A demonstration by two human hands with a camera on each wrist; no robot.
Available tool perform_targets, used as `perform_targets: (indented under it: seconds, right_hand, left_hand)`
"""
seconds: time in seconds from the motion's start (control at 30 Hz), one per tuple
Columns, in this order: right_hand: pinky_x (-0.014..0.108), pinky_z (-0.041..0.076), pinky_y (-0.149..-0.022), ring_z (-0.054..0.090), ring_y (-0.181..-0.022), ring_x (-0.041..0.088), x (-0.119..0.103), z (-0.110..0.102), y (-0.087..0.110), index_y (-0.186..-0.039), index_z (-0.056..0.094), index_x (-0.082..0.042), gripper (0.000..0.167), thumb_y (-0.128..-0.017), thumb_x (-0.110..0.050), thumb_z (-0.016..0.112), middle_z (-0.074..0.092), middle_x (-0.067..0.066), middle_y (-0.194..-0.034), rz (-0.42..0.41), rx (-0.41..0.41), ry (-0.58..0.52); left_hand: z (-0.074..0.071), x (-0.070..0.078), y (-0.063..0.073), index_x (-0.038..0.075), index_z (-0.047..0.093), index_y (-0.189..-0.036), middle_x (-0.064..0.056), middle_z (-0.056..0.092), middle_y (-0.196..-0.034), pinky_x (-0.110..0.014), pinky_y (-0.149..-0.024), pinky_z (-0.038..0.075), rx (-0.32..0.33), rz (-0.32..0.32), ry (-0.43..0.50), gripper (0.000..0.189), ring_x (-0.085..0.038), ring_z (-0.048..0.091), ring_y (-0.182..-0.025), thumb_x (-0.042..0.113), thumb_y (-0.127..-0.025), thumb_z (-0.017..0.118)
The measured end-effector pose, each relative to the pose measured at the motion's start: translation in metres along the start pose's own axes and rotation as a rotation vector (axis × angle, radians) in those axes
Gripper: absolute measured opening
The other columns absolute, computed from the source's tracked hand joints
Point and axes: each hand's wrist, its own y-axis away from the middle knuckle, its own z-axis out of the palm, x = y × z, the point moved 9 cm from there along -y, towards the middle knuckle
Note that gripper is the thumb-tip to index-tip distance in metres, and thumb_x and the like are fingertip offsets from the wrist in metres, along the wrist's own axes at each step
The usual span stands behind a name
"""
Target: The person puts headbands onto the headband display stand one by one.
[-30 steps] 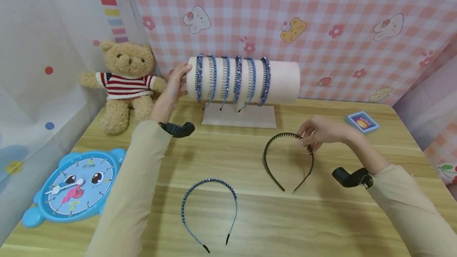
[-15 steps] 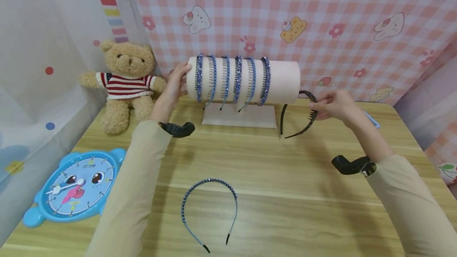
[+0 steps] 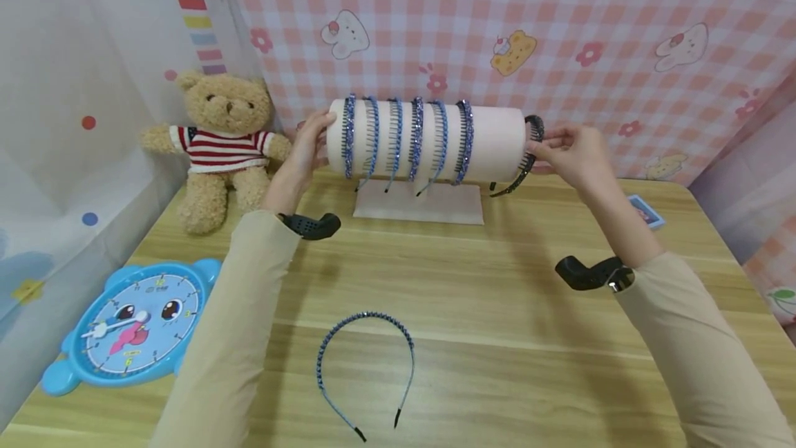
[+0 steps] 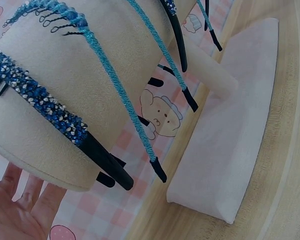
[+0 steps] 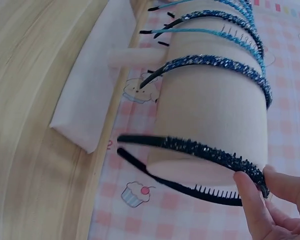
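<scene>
In the head view my right hand (image 3: 575, 154) pinches a dark, glittery, toothed headband (image 3: 533, 133) at the right end of a pale display roll (image 3: 494, 144). The right wrist view shows thumb and finger on the curved top of this headband (image 5: 205, 150); its legs straddle the roll's near rim, tips pointing away from the hand. My left hand (image 3: 307, 144) rests against the roll's left end, its fingers (image 4: 32, 192) extended along the end face in the left wrist view. Several blue and dark headbands (image 3: 415, 137) sit around the roll.
A blue headband (image 3: 365, 315) lies on the table's front part. The roll's stand base (image 3: 418, 202) is at the back. A teddy bear (image 3: 226, 130) and a blue toy clock (image 3: 133, 323) are on the left. A small blue-framed box (image 3: 647, 213) lies right, partly behind the right forearm.
My right hand has lifted the dark headband from the table and carried it back and up to the roll's right end. The left hand stays against the left end.
</scene>
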Motion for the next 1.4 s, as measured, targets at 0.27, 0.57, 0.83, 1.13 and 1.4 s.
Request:
perform_targets:
  seconds: [0.27,0.57,0.83,1.13,1.4]
  right_hand:
    - [0.017,0.052,-0.055,0.055,-0.062,-0.005,-0.016,0.002,0.001,-0.119,0.052,0.009,0.048,-0.085,-0.023,0.062,0.058,0.023,-0.101,-0.133,0.056,0.109]
    - [0.018,0.052,-0.058,0.060,-0.064,0.001,-0.018,0.010,0.000,-0.114,0.057,0.002,0.044,-0.082,-0.028,0.065,0.064,0.019,-0.097,-0.208,0.022,0.140]
    - [0.048,0.037,-0.100,0.038,-0.126,0.036,-0.025,0.014,-0.005,-0.144,0.025,-0.010,0.073,-0.085,-0.028,0.063,0.034,0.021,-0.141,-0.315,-0.070,0.236]
    - [0.062,0.013,-0.106,0.011,-0.139,0.040,-0.012,0.021,-0.014,-0.147,0.010,-0.026,0.076,-0.088,-0.037,0.056,0.008,0.010,-0.154,-0.311,-0.309,0.273]
    - [0.062,0.018,-0.104,0.014,-0.138,0.040,-0.010,0.020,-0.019,-0.143,0.014,-0.013,0.074,-0.088,-0.033,0.058,0.010,0.014,-0.153,-0.329,-0.337,0.271]
  left_hand:
    - [0.001,-0.001,-0.001,0.025,0.034,-0.139,0.002,0.043,-0.131,-0.045,-0.103,0.029,-0.001,-0.006,0.001,0.055,-0.014,0.041,-0.118,0.041,-0.088,0.044]
    - [0.001,0.000,-0.001,0.025,0.033,-0.140,-0.001,0.039,-0.139,-0.047,-0.105,0.027,-0.012,-0.004,-0.020,0.055,-0.016,0.037,-0.125,0.041,-0.088,0.044]
    - [0.000,-0.001,-0.001,0.025,0.033,-0.140,-0.002,0.037,-0.141,-0.047,-0.104,0.029,-0.010,-0.002,-0.031,0.056,-0.017,0.036,-0.126,0.042,-0.088,0.044]
    - [0.001,0.000,-0.001,0.025,0.031,-0.141,-0.001,0.033,-0.145,-0.049,-0.106,0.025,-0.020,-0.002,-0.043,0.059,-0.019,0.032,-0.132,0.044,-0.086,0.045]
    - [0.001,0.001,0.001,0.025,0.032,-0.140,-0.002,0.033,-0.144,-0.050,-0.106,0.025,-0.023,-0.002,-0.046,0.058,-0.019,0.032,-0.131,0.043,-0.087,0.044]
